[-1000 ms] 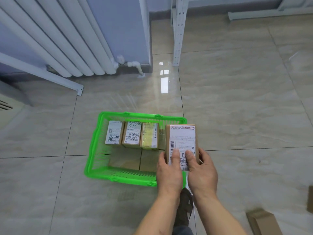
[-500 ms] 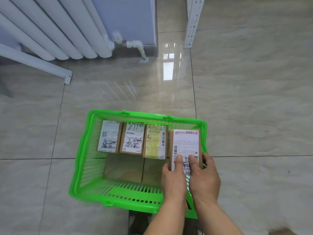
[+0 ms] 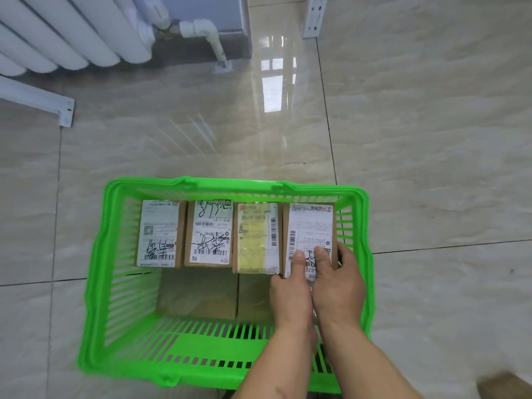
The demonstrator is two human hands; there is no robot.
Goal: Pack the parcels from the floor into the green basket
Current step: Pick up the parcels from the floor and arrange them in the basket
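A green plastic basket stands on the tiled floor below me. Along its far side lie three labelled cardboard parcels in a row: left, middle and a yellow-labelled one. A fourth parcel with a white label sits at the right end of the row, inside the basket. My left hand and my right hand both grip its near end, thumbs on the label. Plain brown boxes lie lower in the basket, in front of the row.
A white radiator with a pipe stands at the far left. A white metal bracket foot rests on the floor left of the basket, a white shelf post at the top. A brown box corner shows at bottom right.
Both hands have carried the fourth parcel from above the basket's right rim down into it, to the right end of the row. The view has come closer to the basket.
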